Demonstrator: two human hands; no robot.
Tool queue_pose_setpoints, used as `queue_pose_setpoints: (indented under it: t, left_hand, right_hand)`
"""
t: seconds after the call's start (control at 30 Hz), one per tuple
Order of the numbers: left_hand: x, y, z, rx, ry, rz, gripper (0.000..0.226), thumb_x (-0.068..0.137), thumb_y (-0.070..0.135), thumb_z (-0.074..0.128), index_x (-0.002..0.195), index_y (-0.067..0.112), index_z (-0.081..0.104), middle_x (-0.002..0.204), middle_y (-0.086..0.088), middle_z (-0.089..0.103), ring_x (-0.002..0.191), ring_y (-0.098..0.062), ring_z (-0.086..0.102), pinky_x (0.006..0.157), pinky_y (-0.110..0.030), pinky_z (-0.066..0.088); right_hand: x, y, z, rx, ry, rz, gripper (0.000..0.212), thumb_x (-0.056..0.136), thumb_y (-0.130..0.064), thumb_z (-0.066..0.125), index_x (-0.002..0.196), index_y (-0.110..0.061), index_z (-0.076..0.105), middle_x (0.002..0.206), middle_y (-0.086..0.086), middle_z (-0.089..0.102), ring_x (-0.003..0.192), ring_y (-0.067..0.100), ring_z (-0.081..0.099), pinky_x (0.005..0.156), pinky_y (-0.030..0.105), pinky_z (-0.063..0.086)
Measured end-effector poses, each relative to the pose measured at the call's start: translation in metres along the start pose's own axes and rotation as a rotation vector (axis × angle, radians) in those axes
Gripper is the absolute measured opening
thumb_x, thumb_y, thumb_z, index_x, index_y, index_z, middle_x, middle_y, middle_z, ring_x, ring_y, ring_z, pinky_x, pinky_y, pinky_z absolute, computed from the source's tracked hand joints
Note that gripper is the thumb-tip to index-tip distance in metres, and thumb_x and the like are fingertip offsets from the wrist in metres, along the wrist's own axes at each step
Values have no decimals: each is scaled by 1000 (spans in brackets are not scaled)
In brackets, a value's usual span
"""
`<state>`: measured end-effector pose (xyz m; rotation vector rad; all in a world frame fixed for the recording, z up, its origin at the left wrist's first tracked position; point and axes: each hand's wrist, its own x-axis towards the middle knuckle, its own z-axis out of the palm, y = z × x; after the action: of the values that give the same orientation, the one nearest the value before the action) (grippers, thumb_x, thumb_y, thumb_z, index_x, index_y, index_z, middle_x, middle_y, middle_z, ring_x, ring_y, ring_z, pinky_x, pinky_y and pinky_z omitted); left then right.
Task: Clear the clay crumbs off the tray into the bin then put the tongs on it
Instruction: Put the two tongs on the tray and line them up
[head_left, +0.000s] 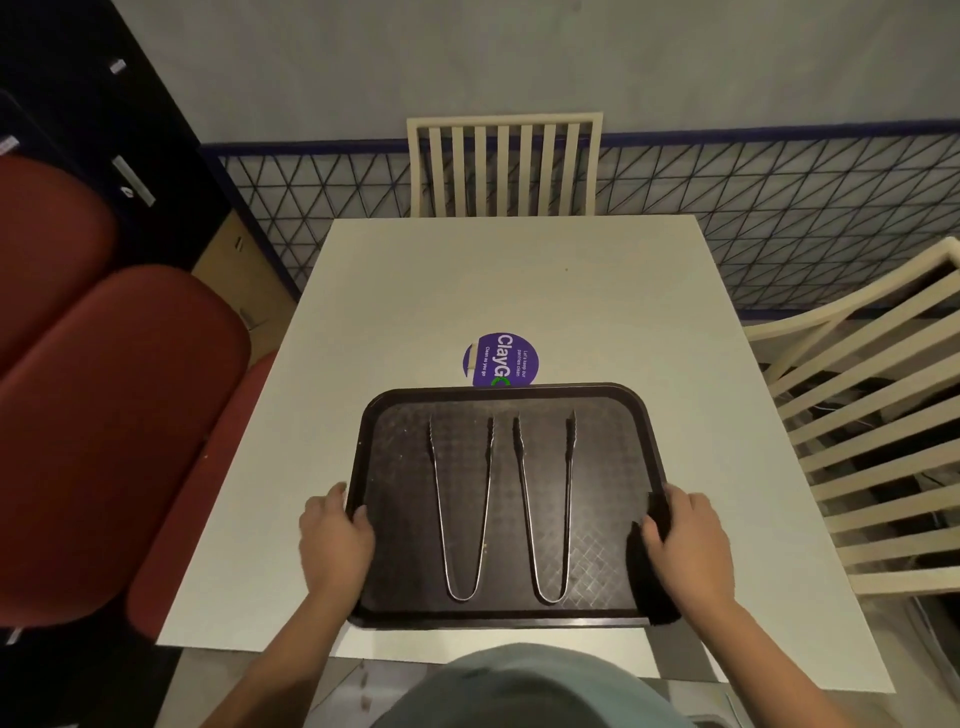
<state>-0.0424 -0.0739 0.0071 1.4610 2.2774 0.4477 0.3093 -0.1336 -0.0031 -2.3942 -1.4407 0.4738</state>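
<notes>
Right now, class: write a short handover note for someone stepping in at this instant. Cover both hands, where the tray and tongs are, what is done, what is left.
Left hand grips the tray's left rim; right hand grips its right rim.
Tray sits flat on the white table, near the front edge.
Two tongs lie side by side on it, tips pointing away.
No crumbs visible on the tray; bin not in view.
Left: apparently only letting go.

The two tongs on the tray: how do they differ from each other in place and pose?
The left tongs lie nearer the left hand; the right tongs lie nearer the right hand. The right tongs' tips reach slightly farther towards the tray's far rim. Both are metal, lie open and flat, with the hinged bends towards the person.
</notes>
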Motion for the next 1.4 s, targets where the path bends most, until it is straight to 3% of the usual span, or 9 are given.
queue_pose_setpoints:
  t: [0.07, 0.17, 0.27, 0.33, 0.43, 0.57, 0.93, 1.03, 1.4]
  left_hand:
    - [-8, 12, 7, -43, -26, 99, 41, 93, 26, 53, 130, 8, 52, 116, -14, 56, 107, -29, 56, 86, -38, 48]
    - [-18, 32, 27, -143, -253, 88, 50, 90, 40, 55, 130, 11, 50, 95, -9, 62, 89, -23, 61, 75, -32, 47]
    - [-21, 40, 44, -88, -411, 104, 55, 91, 41, 52, 139, 17, 37, 98, -13, 69, 93, -28, 65, 75, -32, 49]
    - [-19, 39, 50, -20, -413, 169, 55, 92, 29, 50, 143, 20, 31, 97, -16, 69, 91, -32, 66, 78, -39, 53]
    - [-12, 35, 53, 0, -430, 209, 56, 93, 21, 46, 145, 22, 26, 92, -19, 67, 83, -33, 65, 73, -42, 54]
    - [-13, 34, 55, -6, -427, 246, 55, 93, 20, 45, 144, 22, 26, 89, -18, 66, 81, -33, 64, 70, -41, 52]
    - [-15, 35, 53, -16, -461, 215, 58, 94, 18, 45, 148, 23, 23, 80, -10, 61, 72, -24, 60, 64, -32, 44]
    - [-15, 35, 53, -24, -466, 213, 58, 95, 17, 44, 148, 22, 22, 74, -5, 57, 67, -20, 57, 60, -31, 42]
    - [-16, 35, 52, -11, -451, 202, 58, 95, 16, 42, 148, 23, 21, 80, -9, 65, 70, -22, 62, 61, -34, 49]
  right_hand:
    - [-2, -22, 3, 101, -56, -62, 39, 90, -33, 57, 124, -15, 56, 115, 8, 62, 101, 23, 60, 83, 32, 47]
    - [-4, -56, 16, 202, -281, -48, 49, 89, -46, 54, 129, -18, 51, 119, 5, 65, 107, 23, 61, 85, 31, 46]
    - [-7, -69, 31, 206, -368, -19, 56, 91, -43, 53, 139, -18, 38, 117, 8, 66, 105, 25, 62, 85, 34, 50]
    - [-9, -68, 36, 152, -369, -5, 55, 93, -34, 50, 142, -19, 33, 104, 8, 68, 93, 25, 64, 77, 35, 52]
    - [-13, -67, 37, 126, -339, 3, 51, 94, -27, 47, 143, -19, 32, 81, 0, 62, 72, 20, 59, 57, 28, 40]
    - [-17, -64, 36, 125, -325, 0, 49, 94, -25, 47, 142, -20, 34, 74, -3, 58, 64, 16, 54, 47, 22, 33]
    - [-13, -67, 39, 75, -343, -10, 49, 94, -26, 46, 141, -23, 33, 77, 2, 64, 69, 22, 58, 55, 29, 39]
    - [-13, -66, 39, 58, -349, -3, 51, 94, -26, 46, 143, -24, 32, 78, 3, 65, 68, 22, 57, 48, 27, 36]
    - [-12, -64, 40, 68, -352, -2, 51, 94, -27, 47, 143, -23, 32, 72, 0, 62, 67, 21, 57, 51, 29, 36]
